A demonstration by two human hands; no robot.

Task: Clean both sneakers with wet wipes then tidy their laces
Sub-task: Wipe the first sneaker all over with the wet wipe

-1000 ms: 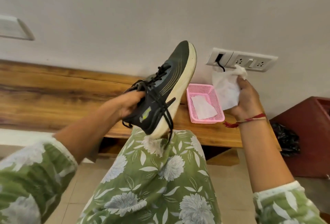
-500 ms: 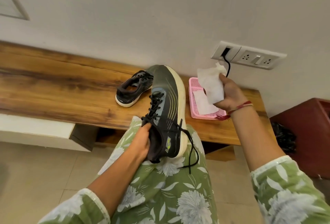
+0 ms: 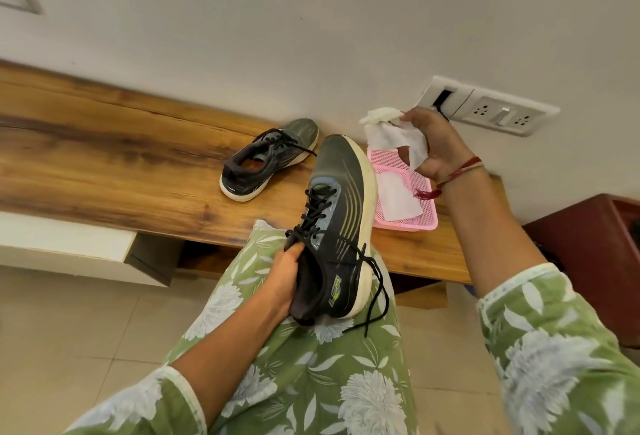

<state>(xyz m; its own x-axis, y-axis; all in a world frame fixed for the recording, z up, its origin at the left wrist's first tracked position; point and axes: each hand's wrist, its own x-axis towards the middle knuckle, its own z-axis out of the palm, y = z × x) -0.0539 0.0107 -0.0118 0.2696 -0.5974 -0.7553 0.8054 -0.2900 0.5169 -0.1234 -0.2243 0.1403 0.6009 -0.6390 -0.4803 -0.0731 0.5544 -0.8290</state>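
My left hand point(image 3: 282, 280) grips a dark sneaker point(image 3: 341, 213) with a white sole by its heel opening, resting it on my knee with the toe pointing away. Its black laces point(image 3: 375, 282) hang loose over the side. The second dark sneaker point(image 3: 266, 157) stands on the wooden bench point(image 3: 104, 164), laces untied. My right hand point(image 3: 438, 145) is raised over the pink tray and holds a crumpled white wet wipe point(image 3: 393, 135).
A pink mesh tray point(image 3: 420, 225) with another white wipe point(image 3: 396, 197) lies on the bench's right end. A wall socket panel point(image 3: 491, 110) with a plugged cable is behind my right hand. A dark red bin point(image 3: 595, 261) stands at the right. Tiled floor lies below.
The held sneaker came down from upright in the air to rest on my knee, uncovering the second sneaker. My right hand has bunched the wipe tighter above the tray.
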